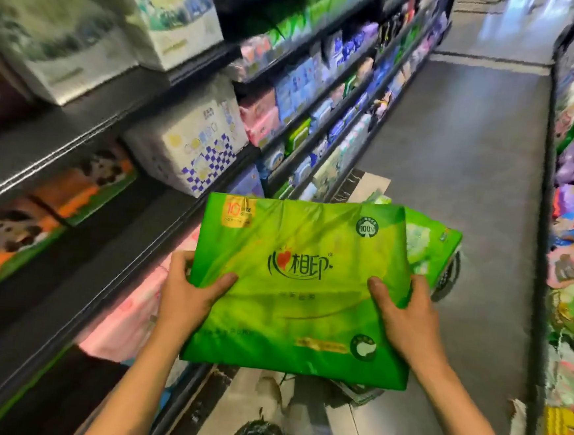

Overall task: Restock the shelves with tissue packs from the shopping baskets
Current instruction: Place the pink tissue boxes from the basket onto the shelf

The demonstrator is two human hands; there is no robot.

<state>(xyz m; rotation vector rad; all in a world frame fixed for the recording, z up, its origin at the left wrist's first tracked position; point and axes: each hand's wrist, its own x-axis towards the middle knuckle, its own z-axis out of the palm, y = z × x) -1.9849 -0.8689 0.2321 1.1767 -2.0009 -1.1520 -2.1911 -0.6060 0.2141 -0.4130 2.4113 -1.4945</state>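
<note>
- Gripping a green tissue pack from both sides, the person is holding it flat over the aisle, just beside the shelves on the left.
- Left hand is clamping the pack's left edge, thumb lying on top, fingers curled underneath (fingers hidden by the pack).
- Right hand is clamping the right edge likewise, thumb on top, fingers wrapping the side.
- More green packs are lying beyond and below the held one, partly covered by it; a dark basket is showing at their right edge.
- Pink packs are sitting on the low shelf by the left forearm.
- White checkered pack is standing on the shelf above.
- Grey floor is running down the aisle; surroundings are blurring.
</note>
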